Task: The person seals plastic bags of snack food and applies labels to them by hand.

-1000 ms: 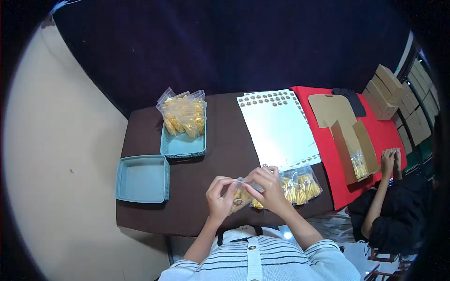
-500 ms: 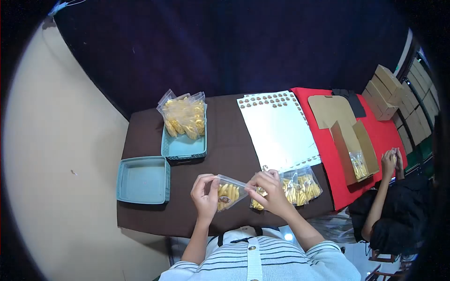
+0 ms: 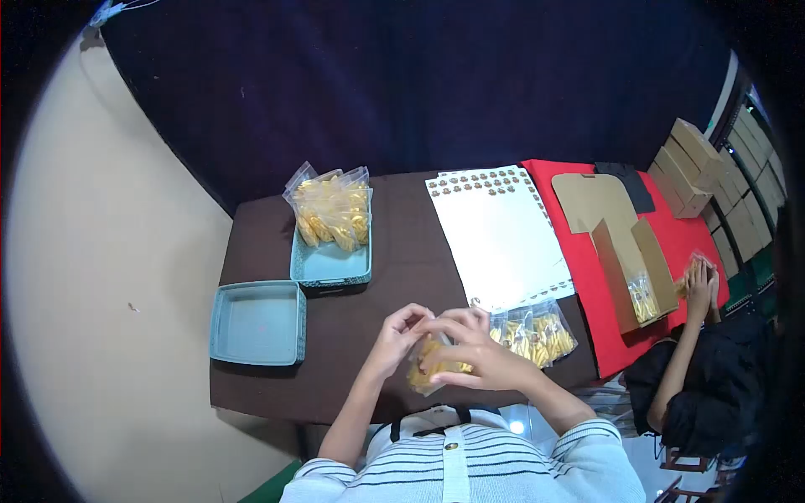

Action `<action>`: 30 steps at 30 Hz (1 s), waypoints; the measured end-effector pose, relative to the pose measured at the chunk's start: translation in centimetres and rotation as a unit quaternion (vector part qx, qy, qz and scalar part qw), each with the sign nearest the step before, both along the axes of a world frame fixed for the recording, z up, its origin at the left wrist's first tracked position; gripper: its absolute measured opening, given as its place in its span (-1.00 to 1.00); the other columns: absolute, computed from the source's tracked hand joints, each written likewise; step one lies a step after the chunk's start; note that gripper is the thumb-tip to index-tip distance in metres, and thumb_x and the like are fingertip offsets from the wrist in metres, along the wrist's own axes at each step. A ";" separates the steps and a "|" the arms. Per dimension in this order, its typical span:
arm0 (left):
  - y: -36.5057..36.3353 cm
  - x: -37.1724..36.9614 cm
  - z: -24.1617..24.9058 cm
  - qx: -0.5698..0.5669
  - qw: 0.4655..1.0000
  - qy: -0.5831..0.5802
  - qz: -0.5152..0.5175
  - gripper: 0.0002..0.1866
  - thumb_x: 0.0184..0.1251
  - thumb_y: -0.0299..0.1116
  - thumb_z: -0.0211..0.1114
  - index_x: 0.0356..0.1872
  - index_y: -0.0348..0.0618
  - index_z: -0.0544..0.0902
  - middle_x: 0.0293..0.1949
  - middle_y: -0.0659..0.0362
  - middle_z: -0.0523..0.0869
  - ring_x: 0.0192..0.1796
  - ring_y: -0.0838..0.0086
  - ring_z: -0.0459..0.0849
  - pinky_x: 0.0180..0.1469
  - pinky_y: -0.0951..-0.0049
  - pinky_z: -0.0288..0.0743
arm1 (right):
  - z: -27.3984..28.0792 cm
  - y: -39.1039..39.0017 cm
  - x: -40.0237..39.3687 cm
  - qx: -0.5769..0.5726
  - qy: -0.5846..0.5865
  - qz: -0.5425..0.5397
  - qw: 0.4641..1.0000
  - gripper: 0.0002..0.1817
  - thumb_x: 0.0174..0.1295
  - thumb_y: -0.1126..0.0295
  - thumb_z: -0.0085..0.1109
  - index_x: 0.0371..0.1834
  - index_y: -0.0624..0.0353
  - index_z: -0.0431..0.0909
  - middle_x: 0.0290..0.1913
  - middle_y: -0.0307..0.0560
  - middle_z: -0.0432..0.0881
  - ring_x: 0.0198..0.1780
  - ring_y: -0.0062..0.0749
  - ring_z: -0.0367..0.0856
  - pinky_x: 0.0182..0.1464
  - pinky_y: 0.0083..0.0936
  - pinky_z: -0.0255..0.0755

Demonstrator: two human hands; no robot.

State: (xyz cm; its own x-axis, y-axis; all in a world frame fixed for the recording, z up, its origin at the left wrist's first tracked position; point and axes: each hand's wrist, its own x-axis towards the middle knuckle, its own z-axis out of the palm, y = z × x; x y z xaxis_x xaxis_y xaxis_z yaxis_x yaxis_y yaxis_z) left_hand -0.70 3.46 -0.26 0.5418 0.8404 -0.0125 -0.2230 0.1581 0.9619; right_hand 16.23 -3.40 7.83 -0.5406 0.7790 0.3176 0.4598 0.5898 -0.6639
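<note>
Just above the front edge of the brown-covered table hangs a clear zip bag [image 3: 423, 381] of yellow, finger-shaped pieces. My left hand [image 3: 399, 342] pinches the bag near its upper edge. Across the bag's front and right side lies my right hand [image 3: 480, 354], its curled fingers gripping the bag and meeting the left fingertips at the top. Much of the bag and any sticker on it is covered by my fingers. To the right, partly behind my right hand, several filled zip bags [image 3: 537, 337] with round stickers lie in a row.
White sticker sheets [image 3: 499, 239] lie behind. On the left stand a blue basket [image 3: 331, 267] heaped with filled bags and a second blue basket [image 3: 257, 325]. An open cardboard box [image 3: 615, 272] holds bags on the red cloth. Another person's hands [image 3: 703, 285] hold a bag at right.
My hands have come together, and the bag has shifted right and turned, with my right hand now over its front. The other person's hands have tilted, showing more of their bag.
</note>
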 end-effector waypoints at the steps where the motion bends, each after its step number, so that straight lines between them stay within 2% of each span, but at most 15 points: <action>1: -0.1 0.4 0.3 0.001 1.000 0.013 0.001 -0.95 0.28 -0.49 0.10 -0.28 -0.16 0.51 -0.35 0.33 0.52 -0.26 0.72 0.46 -0.22 0.68 0.36 | 0.1 0.0 -0.2 0.037 -0.054 -0.015 0.998 -0.74 0.08 0.15 0.20 -0.19 -0.05 0.60 0.10 -0.17 0.37 0.20 -0.18 0.17 0.22 -0.16 -0.16; 3: 0.6 -0.2 -0.4 -0.037 0.999 -0.014 -0.035 -0.95 0.28 -0.47 0.10 -0.27 -0.15 0.50 -0.34 0.33 0.51 -0.26 0.72 0.45 -0.23 0.69 0.36 | 0.1 0.5 -0.2 0.042 -0.045 -0.002 0.998 -0.68 -0.02 0.04 0.27 -0.27 -0.05 0.60 0.04 -0.20 0.41 0.20 -0.18 0.15 0.21 -0.14 -0.21; 6: 1.0 -0.3 -0.1 -0.081 0.991 -0.041 -0.095 -0.94 0.28 -0.43 0.10 -0.28 -0.13 0.49 -0.36 0.34 0.50 -0.29 0.74 0.44 -0.27 0.71 0.34 | 0.2 0.9 0.3 -0.048 0.075 0.058 0.994 -0.55 -0.21 -0.02 0.39 -0.29 0.00 0.62 0.04 -0.18 0.43 0.18 -0.18 0.18 0.17 -0.19 -0.07; 9: 0.9 -0.1 -1.1 -0.088 0.984 -0.072 -0.135 -0.92 0.22 -0.40 0.14 -0.29 -0.11 0.47 -0.39 0.35 0.48 -0.35 0.75 0.42 -0.33 0.74 0.31 | 0.6 1.2 0.9 -0.086 0.117 0.087 0.986 -0.61 -0.10 0.02 0.30 -0.28 0.02 0.60 0.04 -0.20 0.43 0.16 -0.23 0.19 0.19 -0.19 -0.18; 10: 0.8 0.0 -1.4 -0.104 0.981 -0.073 -0.150 -0.91 0.20 -0.41 0.14 -0.28 -0.11 0.47 -0.38 0.35 0.47 -0.35 0.75 0.42 -0.33 0.74 0.31 | 0.7 1.1 1.0 -0.050 0.090 0.070 0.992 -0.66 -0.13 0.10 0.36 -0.32 0.04 0.62 -0.02 -0.20 0.46 0.12 -0.24 0.24 0.16 -0.22 -0.08; 13: 0.7 0.3 -0.6 -0.122 0.972 -0.061 -0.191 -0.81 0.18 -0.43 0.15 -0.17 -0.15 0.48 -0.28 0.30 0.50 -0.23 0.70 0.47 -0.22 0.70 0.38 | 1.0 0.8 0.7 0.020 -0.012 0.034 0.999 -0.80 -0.02 0.21 0.29 -0.38 0.04 0.62 -0.08 -0.27 0.47 0.09 -0.31 0.26 0.17 -0.24 -0.14; 16: -0.3 0.7 2.2 0.013 1.000 -0.014 -0.010 -0.73 0.31 -0.37 0.11 -0.01 -0.24 0.45 -0.10 0.19 0.53 -0.04 0.57 0.50 0.03 0.56 0.40 | 0.2 1.1 0.4 0.041 0.009 -0.037 0.998 -0.90 0.07 0.30 0.21 -0.40 0.03 0.57 -0.22 -0.33 0.49 0.00 -0.41 0.33 0.15 -0.28 -0.18; 17: 0.0 0.1 2.0 0.013 0.999 -0.007 0.043 -0.76 0.35 -0.32 0.07 -0.09 -0.24 0.49 -0.11 0.18 0.53 -0.05 0.57 0.50 0.01 0.54 0.40 | 0.0 1.3 0.5 0.036 0.011 -0.070 0.997 -0.91 0.08 0.31 0.20 -0.40 0.03 0.56 -0.27 -0.34 0.50 -0.04 -0.44 0.36 0.14 -0.28 -0.18; 18: 0.1 -0.7 1.7 0.070 0.995 0.005 0.071 -0.76 0.35 -0.30 0.07 -0.13 -0.26 0.51 -0.11 0.18 0.53 -0.05 0.57 0.50 0.00 0.55 0.39 | 0.4 1.3 0.4 0.047 0.009 -0.099 0.994 -0.91 0.08 0.36 0.20 -0.41 0.08 0.52 -0.37 -0.31 0.51 -0.19 -0.45 0.43 0.07 -0.36 -0.03; 19: 0.1 -1.3 1.5 0.127 0.987 0.017 0.099 -0.75 0.35 -0.28 0.06 -0.17 -0.28 0.53 -0.11 0.17 0.54 -0.05 0.57 0.49 -0.01 0.55 0.38 | 0.1 1.6 0.4 0.048 0.009 -0.100 0.994 -0.91 0.08 0.36 0.20 -0.41 0.08 0.52 -0.37 -0.31 0.51 -0.19 -0.45 0.43 0.07 -0.36 -0.03; 21: -0.6 -1.4 2.3 0.197 0.974 0.010 0.116 -0.81 0.29 -0.34 0.15 -0.27 -0.29 0.57 -0.20 0.16 0.57 -0.15 0.58 0.53 -0.11 0.57 0.41 | -0.5 2.0 0.3 0.021 0.063 -0.123 0.990 -0.90 0.06 0.39 0.20 -0.43 0.14 0.49 -0.43 -0.24 0.51 -0.32 -0.41 0.45 -0.06 -0.45 0.12; 22: -1.2 -1.1 2.6 0.246 0.961 0.053 0.115 -0.84 0.24 -0.39 0.18 -0.28 -0.29 0.58 -0.26 0.16 0.58 -0.22 0.56 0.55 -0.16 0.57 0.42 | -0.2 2.0 0.3 0.068 0.010 -0.140 0.988 -0.89 0.06 0.43 0.19 -0.43 0.20 0.47 -0.45 -0.16 0.49 -0.39 -0.35 0.46 -0.20 -0.50 0.20; 23: -1.6 -0.8 2.8 0.294 0.944 0.096 0.114 -0.87 0.19 -0.44 0.22 -0.29 -0.29 0.58 -0.32 0.15 0.59 -0.29 0.54 0.56 -0.21 0.57 0.43 | -0.4 2.0 -0.1 0.066 0.011 -0.138 0.988 -0.89 0.06 0.43 0.19 -0.43 0.20 0.47 -0.45 -0.16 0.49 -0.39 -0.35 0.46 -0.20 -0.50 0.20; 25: -2.0 -0.4 2.8 0.303 0.935 0.119 0.141 -0.91 0.12 -0.52 0.25 -0.35 -0.30 0.58 -0.40 0.12 0.59 -0.37 0.48 0.57 -0.28 0.55 0.45 | -0.8 2.3 -0.6 0.050 0.063 -0.143 0.986 -0.90 0.08 0.46 0.17 -0.42 0.22 0.46 -0.47 -0.12 0.48 -0.38 -0.32 0.47 -0.23 -0.48 0.22; 30: -2.5 1.0 1.6 0.317 0.903 0.121 0.263 -0.91 0.20 -0.51 0.18 -0.44 -0.30 0.47 -0.41 0.10 0.52 -0.37 0.43 0.53 -0.32 0.52 0.41 | -2.1 2.8 -1.7 0.018 0.138 -0.155 0.978 -0.86 0.10 0.46 0.16 -0.38 0.33 0.47 -0.44 -0.01 0.50 -0.42 -0.26 0.50 -0.36 -0.46 0.37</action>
State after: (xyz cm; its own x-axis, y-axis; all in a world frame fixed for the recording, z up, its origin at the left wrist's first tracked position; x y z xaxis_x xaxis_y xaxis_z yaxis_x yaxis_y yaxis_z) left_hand 0.27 0.95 1.38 0.1107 0.8611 0.4963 0.1225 -0.5074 0.8530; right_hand 14.55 -0.58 5.71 -0.1695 0.8772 0.4491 0.4264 0.4762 -0.7691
